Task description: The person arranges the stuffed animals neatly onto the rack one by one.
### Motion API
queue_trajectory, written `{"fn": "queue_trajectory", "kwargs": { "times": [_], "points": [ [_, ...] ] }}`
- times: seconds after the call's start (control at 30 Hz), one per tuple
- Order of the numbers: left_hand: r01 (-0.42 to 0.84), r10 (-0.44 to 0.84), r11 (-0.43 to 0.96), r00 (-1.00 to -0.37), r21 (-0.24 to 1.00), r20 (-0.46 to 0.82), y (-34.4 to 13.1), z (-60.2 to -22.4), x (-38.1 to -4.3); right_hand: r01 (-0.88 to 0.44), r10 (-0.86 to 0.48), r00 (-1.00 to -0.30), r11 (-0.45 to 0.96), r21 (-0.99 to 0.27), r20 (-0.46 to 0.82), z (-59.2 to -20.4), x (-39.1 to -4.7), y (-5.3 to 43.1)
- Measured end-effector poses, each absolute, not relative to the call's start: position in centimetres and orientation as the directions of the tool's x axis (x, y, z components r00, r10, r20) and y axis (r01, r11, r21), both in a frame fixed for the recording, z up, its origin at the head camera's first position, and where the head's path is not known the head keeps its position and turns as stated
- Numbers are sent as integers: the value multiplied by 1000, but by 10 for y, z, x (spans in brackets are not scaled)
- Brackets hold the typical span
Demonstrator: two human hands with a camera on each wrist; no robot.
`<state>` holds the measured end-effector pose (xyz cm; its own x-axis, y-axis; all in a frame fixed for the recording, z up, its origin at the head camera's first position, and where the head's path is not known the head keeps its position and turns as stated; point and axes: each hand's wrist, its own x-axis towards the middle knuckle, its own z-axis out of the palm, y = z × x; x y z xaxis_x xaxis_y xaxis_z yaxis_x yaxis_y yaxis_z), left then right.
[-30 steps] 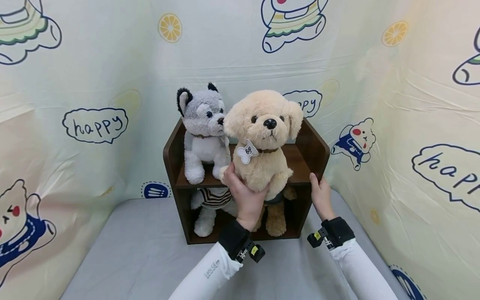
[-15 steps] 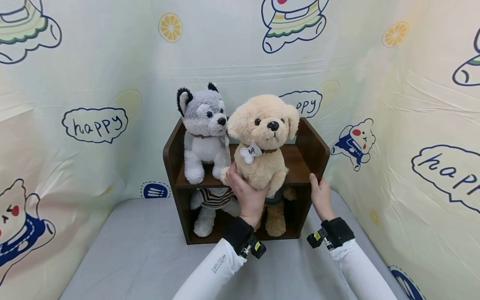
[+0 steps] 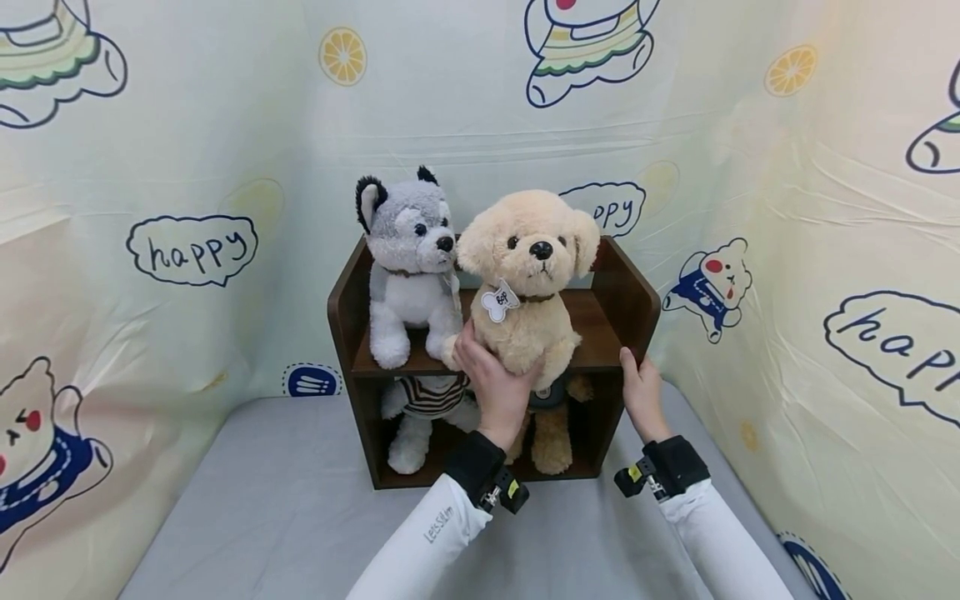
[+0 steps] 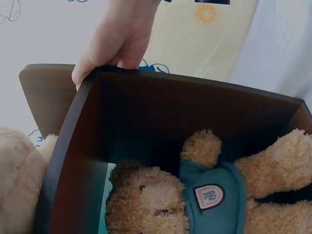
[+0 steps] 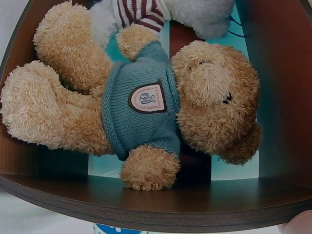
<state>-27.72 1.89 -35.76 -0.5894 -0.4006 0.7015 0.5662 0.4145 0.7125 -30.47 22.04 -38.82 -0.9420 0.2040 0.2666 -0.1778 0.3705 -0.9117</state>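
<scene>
A cream plush dog (image 3: 517, 325) with a bone-shaped tag is upright in front of the upper shelf. My left hand (image 3: 497, 392) grips its lower body from the front. My right hand (image 3: 643, 392) holds the shelf unit's right side at its front edge. The left wrist view shows this right hand (image 4: 119, 41) with its fingers around the corner by the middle board. A grey-and-white husky plush (image 3: 412, 275) sits on the upper shelf, left of the cream dog. Below, a brown teddy bear (image 5: 141, 102) in a teal sweater sits in the lower compartment, partly hidden in the head view.
The dark wooden two-level shelf unit (image 3: 360, 417) stands on a grey-covered surface (image 3: 277, 500). Beside the teddy, a white plush in a striped shirt (image 3: 431, 396) fills the lower left. Printed cloth walls (image 3: 225, 125) enclose the back and sides.
Over the last second, my left hand and the cream plush dog have shifted slightly; its head is a little lower. My right hand stays on the shelf side.
</scene>
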Motion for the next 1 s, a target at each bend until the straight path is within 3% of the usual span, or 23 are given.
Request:
{"fn": "queue_trajectory", "kwargs": {
  "times": [0.2, 0.53, 1.0],
  "points": [
    [511, -339, 411, -684, 755, 646, 17, -357, -276, -163, 220, -940, 378, -911, 260, -388, -304, 220],
    [500, -268, 475, -701, 724, 660, 17, -354, -275, -148, 249, -934, 386, -910, 257, -388, -305, 218],
    [429, -207, 460, -799, 777, 564, 16, -335, -268, -123, 266, -931, 418, -900, 250, -388, -308, 218]
  ]
}}
